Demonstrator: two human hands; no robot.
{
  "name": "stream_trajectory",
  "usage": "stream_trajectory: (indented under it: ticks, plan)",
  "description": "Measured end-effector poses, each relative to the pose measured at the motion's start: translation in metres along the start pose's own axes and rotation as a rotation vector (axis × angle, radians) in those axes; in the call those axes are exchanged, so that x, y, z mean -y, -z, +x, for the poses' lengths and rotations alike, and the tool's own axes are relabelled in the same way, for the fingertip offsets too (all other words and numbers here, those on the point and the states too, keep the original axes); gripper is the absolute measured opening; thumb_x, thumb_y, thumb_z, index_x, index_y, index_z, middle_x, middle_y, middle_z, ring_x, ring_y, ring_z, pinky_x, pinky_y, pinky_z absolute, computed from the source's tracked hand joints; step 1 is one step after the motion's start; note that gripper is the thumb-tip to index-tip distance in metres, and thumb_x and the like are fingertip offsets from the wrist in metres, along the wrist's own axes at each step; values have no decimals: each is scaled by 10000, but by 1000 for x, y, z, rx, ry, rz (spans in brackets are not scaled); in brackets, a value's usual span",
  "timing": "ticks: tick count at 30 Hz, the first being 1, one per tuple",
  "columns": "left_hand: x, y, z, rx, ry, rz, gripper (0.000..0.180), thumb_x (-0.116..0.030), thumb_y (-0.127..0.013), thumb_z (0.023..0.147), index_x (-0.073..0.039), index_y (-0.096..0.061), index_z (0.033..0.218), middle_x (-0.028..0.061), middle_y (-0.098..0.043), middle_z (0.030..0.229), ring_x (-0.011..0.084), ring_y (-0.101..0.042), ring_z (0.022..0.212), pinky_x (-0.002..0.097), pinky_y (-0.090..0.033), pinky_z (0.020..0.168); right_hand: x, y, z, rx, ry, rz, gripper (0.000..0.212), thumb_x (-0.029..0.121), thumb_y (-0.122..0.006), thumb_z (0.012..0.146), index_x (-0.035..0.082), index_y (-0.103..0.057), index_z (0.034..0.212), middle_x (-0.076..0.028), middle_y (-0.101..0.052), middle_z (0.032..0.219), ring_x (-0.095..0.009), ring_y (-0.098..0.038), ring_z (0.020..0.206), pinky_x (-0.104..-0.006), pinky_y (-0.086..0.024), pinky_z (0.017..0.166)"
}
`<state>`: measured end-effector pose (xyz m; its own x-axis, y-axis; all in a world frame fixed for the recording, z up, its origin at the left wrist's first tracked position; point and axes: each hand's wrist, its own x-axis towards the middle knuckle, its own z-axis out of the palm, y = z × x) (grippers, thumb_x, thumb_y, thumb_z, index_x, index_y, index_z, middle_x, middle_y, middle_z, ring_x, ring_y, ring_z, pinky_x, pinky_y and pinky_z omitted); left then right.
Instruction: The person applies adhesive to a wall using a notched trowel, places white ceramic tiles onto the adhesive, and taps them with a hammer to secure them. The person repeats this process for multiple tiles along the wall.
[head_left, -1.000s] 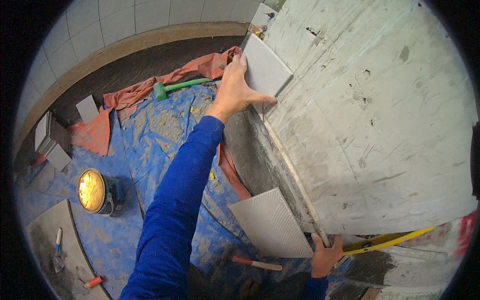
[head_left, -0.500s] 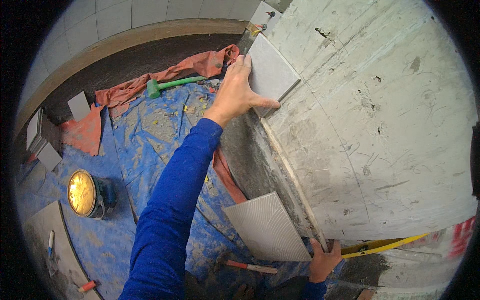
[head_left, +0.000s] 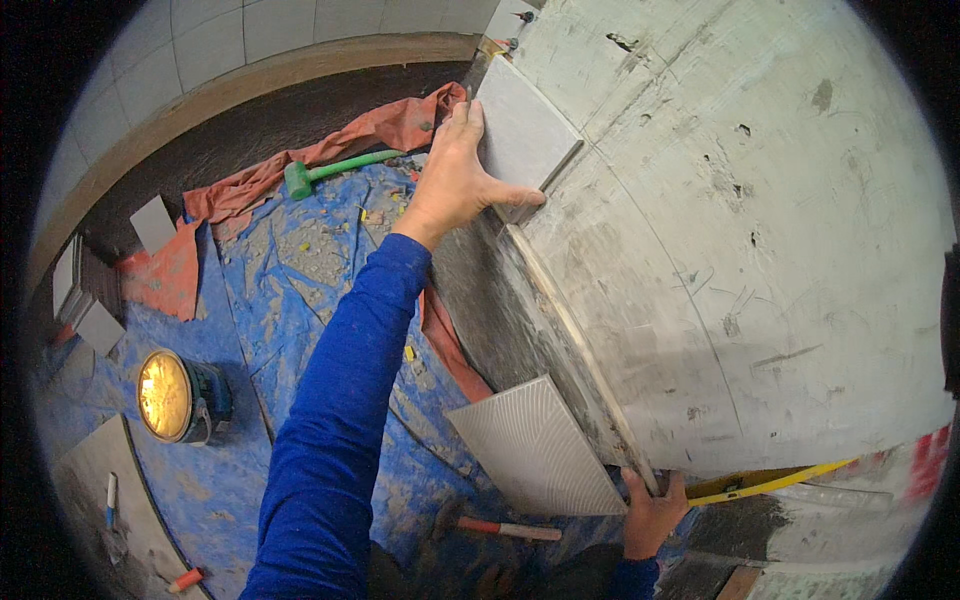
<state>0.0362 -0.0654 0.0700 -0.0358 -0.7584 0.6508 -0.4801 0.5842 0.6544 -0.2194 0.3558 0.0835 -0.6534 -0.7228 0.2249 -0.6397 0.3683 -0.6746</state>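
Against the pale concrete wall, a light grey tile sits high up. My left hand spans its lower left edge, thumb by the bottom corner and fingers along the side. From just below the tile, a long narrow strip slopes down along the wall. At its lower end, my right hand has thumb and fingers around it. Beside that hand leans a larger tile, its combed, ridged back showing. A yellow spirit level extends rightward from near my right hand.
A blue, debris-strewn tarp covers the floor, with a green mallet on red sheeting. A bucket and stacked tiles stand left. A red-and-white handle lies near the ridged tile.
The view has shifted slightly, so the wall and upper tile appear farther left and higher. Both hands keep their places at the tile and the strip.
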Motion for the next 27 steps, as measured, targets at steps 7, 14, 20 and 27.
stream_trajectory:
  ticks: [7,14,20,27]
  plan:
    - [0,-4,-1,-86,3,-79,1409,-545,-998,520,170,-349,1546,388,-361,1598,443,-359,1521,426,-313,1253,11,-4,-3,-77,-30,-55,458,125,-880,780,-94,-687,1133,-256,-744,1061,-370,-716,954,-426,-544,883]
    - [0,37,-10,-298,290,-729,744,-340,-910,781,76,-606,1318,148,-710,1227,237,-661,1124,350,-502,1000,-2,-3,-2,-70,-12,-180,577,273,-904,787,-107,-686,1164,-282,-718,1085,-399,-681,1007,-481,-516,898]
    - [54,58,-170,-330,794,-364,801,-405,-889,805,108,-612,1353,203,-701,1285,263,-677,1140,374,-509,1008,-12,-6,-1,-75,3,-191,573,272,-905,776,-79,-698,1179,-270,-743,1058,-449,-707,982,-467,-534,919]
    - [85,13,-370,172,1346,529,1275,-825,-862,518,139,-624,1319,330,-634,1354,448,-602,1285,493,-459,1118,-15,-6,3,-76,57,-113,406,177,-905,773,-17,-719,1078,-223,-751,1006,-405,-726,936,-457,-547,829]
